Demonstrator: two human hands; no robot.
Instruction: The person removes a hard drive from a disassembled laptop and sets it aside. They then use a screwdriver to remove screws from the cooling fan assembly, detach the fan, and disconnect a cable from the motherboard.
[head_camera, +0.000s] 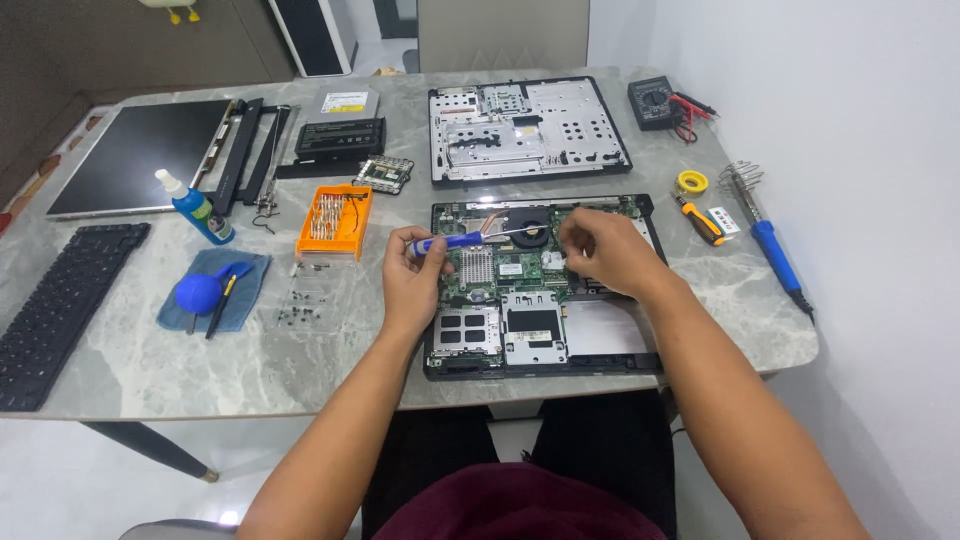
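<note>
The left hand was curled around the blue handle of a small screwdriver, fingers closed on it and thumb on top, holding the tool nearly level so that its thin shaft ran rightward toward the right hand. That right hand was bunched with its fingertips pinched together at the far end of the shaft, just above the circuit board; whether it gripped the tip itself or a small part there could not be told. Both hands hovered over the opened laptop base, which lay on the bench directly under and between them, its green board, copper heat pipe and round fan exposed just beyond the knuckles. Just left of the left hand sat an orange bit case, with loose screws scattered nearer the person from it. Farther left lay a blue cloth carrying a blue air blower, and beyond that a spray bottle and a detached keyboard. Beyond the hands rested a silver laptop cover. Well to the right of the right hand lay a blue-handled soldering iron and a yellow-handled tool.
</note>
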